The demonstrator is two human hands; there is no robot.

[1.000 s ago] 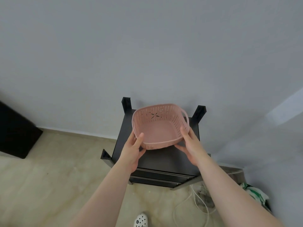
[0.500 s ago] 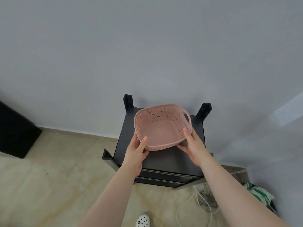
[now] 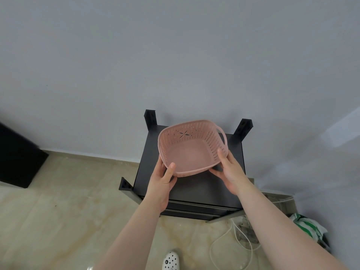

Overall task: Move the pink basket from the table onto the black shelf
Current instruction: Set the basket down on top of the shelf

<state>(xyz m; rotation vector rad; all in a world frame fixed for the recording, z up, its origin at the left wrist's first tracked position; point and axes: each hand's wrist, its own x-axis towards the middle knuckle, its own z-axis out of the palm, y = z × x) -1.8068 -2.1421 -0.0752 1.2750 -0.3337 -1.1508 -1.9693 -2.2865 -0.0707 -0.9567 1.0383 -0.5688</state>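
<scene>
The pink basket is perforated plastic, empty, with a loop handle on its right side. It is tilted toward me over the top of the black shelf, which stands against the grey wall. My left hand grips the basket's near left rim, thumb inside. My right hand holds its near right rim, fingers underneath. Whether the basket's far edge touches the shelf top is hidden.
Black corner posts stick up at the shelf's back and front left. White cables and a green-and-white bag lie on the floor at right. A dark cabinet stands at far left. My white shoe is below.
The basket and both hands have shifted slightly forward and down over the shelf top. Both hands keep the same hold.
</scene>
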